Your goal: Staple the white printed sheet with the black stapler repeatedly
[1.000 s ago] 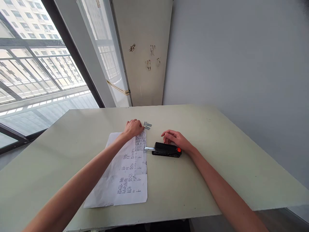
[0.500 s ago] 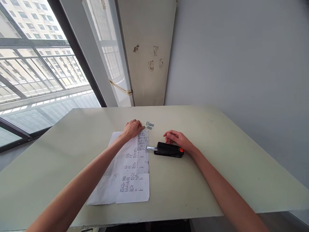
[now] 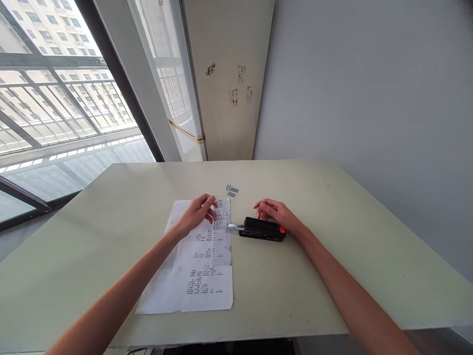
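Fingers of the person's left hand [image 3: 196,213], in the head view, pinch a thin grey staple strip [image 3: 219,200] above the far end of the paper [image 3: 209,276]. Right-hand fingers are released and loosely curled; that right hand [image 3: 275,212] lies just beyond the stapler [image 3: 263,229], and whether its wrist touches it cannot be told. The stapler rests on the table [image 3: 295,276], long axis nearly sideways, its metal end pointing left to the paper's right edge, its red-marked end right. The strip's exact direction is too small to tell.

A second ago the left hand was at the loose staple strips [image 3: 232,190]; now it is drawn back over the paper, while stapler and right hand stay put. The stapler is glossy black, the paper white, creased and printed, the tabletop pale and smooth.
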### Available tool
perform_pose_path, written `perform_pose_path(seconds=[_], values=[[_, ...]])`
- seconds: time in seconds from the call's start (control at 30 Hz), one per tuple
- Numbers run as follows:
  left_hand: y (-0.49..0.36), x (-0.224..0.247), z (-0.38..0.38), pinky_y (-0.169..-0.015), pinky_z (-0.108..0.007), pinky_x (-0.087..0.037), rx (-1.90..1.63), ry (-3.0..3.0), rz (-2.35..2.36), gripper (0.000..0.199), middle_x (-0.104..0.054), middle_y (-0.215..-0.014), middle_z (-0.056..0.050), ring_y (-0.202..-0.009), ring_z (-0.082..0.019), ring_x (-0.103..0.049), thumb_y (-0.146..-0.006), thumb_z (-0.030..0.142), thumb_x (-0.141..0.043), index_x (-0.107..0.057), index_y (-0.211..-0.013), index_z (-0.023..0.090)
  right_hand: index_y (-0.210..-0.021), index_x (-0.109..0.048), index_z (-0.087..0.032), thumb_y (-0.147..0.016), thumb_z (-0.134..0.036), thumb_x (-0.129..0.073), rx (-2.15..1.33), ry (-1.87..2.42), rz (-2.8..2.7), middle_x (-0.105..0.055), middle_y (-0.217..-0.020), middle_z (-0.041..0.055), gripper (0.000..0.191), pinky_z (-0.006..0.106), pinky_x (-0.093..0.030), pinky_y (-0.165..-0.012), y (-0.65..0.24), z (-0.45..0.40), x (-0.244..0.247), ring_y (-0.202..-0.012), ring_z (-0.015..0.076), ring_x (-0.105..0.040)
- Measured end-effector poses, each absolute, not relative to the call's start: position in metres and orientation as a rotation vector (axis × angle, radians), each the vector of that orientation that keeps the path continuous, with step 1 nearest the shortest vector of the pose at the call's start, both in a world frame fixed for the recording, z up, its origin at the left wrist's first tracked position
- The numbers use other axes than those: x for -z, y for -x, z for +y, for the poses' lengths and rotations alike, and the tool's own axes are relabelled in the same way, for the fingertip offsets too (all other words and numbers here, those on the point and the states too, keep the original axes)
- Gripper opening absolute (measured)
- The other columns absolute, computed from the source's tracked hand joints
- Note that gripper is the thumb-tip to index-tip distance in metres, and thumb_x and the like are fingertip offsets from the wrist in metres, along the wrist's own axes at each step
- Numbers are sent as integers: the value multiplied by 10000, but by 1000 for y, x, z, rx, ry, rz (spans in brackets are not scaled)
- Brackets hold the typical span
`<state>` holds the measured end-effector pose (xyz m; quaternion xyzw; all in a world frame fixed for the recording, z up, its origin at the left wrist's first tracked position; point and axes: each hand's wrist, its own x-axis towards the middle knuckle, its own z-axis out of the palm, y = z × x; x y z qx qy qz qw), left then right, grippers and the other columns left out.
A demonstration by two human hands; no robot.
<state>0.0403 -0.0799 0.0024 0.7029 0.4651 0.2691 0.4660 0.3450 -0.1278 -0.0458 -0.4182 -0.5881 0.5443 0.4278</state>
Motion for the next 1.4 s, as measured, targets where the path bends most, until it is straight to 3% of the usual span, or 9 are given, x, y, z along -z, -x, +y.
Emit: perform_pose_path(seconds=[0.23, 0.5, 0.67, 0.8, 1.0, 1.2, 1.4], values=[[-45, -11, -109, -487, -258, -505, -678, -1461, 1058, 532, -697, -991, -67, -607, -118, -652, -939, 701, -615, -612, -880, 172, -1067, -720, -218, -978, -621, -631, -1363, 1066, -1451, -681, -880, 26, 422, 322, -517, -749, -346, -130, 47, -709, 149, -588], [-45, -11, -109, -597, -300, -603, -617, -1400, 994, 535, -759, -967, -84, -613, -123, -659, -878, 688, -728, -679, -909, 156, -1071, -724, -224, -965, -612, -649, -1357, 1071, -1423, -686, -877, 23, 409, 324, -507, -741, -347, -131, 48, -692, 147, -579], [-45, -6, -110, -665, -330, -621, -633, -1428, 975, 536, -749, -939, -67, -687, -147, -668, -860, 637, -772, -735, -1130, 175, -1071, -733, -228, -966, -602, -653, -1359, 1067, -1421, -684, -871, 21, 396, 328, -512, -757, -347, -131, 47, -703, 148, -576], [-44, 1, -111, -751, -363, -632, -598, -1531, 970, 531, -782, -992, -86, -747, -174, -705, -879, 599, -756, -744, -1221, 194, -1070, -730, -229, -968, -600, -650, -1359, 1074, -1419, -681, -870, 23, 393, 336, -516, -774, -347, -132, 45, -710, 152, -575], [-47, 5, -118, -762, -358, -608, -656, -1925, 1098, 376, -777, -926, -46, -742, -194, -713, -977, 539, -634, -752, -1167, 236, -1061, -730, -227, -953, -597, -666, -1363, 1085, -1420, -679, -872, 22, 390, 329, -516, -759, -347, -132, 44, -717, 153, -581], [-51, 5, -123, -857, -355, -558, -579, -2363, 1103, 348, -709, -1263, -59, -941, -216, -701, -1065, 487, -485, -742, -1167, 275, -1054, -727, -232, -954, -590, -665, -1358, 1100, -1427, -674, -876, 22, 378, 336, -520, -765, -347, -133, 41, -719, 156, -582], [-54, 12, -123, -826, -361, -539, -453, -2420, 1114, 364, -758, -1118, -43, -892, -228, -709, -1075, 508, -470, -741, -1148, 277, -1049, -728, -235, -947, -599, -666, -1351, 1102, -1439, -675, -876, 21, 382, 343, -521, -776, -347, -134, 41, -715, 155, -588]])
